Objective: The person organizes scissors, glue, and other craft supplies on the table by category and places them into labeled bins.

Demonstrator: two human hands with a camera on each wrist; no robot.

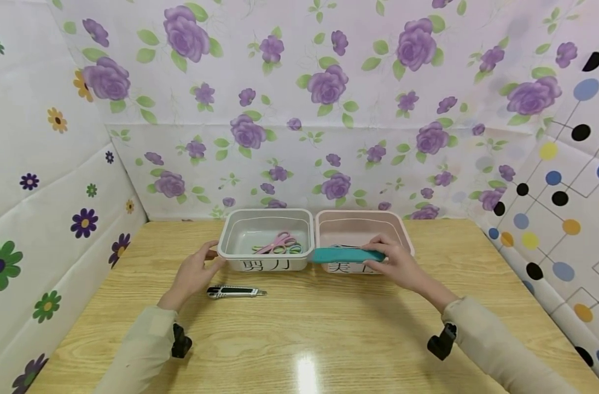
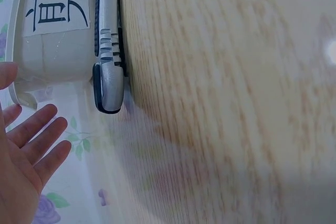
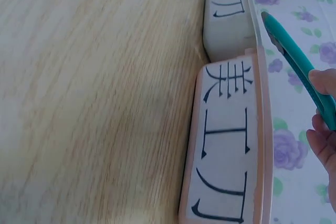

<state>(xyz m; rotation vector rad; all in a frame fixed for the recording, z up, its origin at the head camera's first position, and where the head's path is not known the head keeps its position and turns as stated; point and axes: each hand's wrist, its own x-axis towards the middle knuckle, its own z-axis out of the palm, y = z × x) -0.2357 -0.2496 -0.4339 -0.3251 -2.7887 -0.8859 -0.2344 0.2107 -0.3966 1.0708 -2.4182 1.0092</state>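
My right hand [image 1: 395, 262] pinches a teal utility knife [image 1: 345, 255] between thumb and fingers. The knife lies sideways above the front rim of the pink bin [image 1: 406, 236]; its tip reaches the grey bin's corner in the head view. At the left end of the grey bin [image 1: 267, 212], my left hand [image 1: 195, 272] touches the rim, with several fingers spread straight in the left wrist view. Inside that bin are pink-handled scissors [image 1: 281, 241] and green ones partly hidden. A silver and black utility knife [image 1: 236, 291] rests on the table in front, blade to the right.
The two bins stand side by side near the back of the wooden table [image 1: 299, 334]. White labels with black characters are on their fronts, such as the pink bin's label [image 3: 226, 140]. A flowered cloth [image 1: 299, 126] hangs behind, with patterned cloth on both sides.
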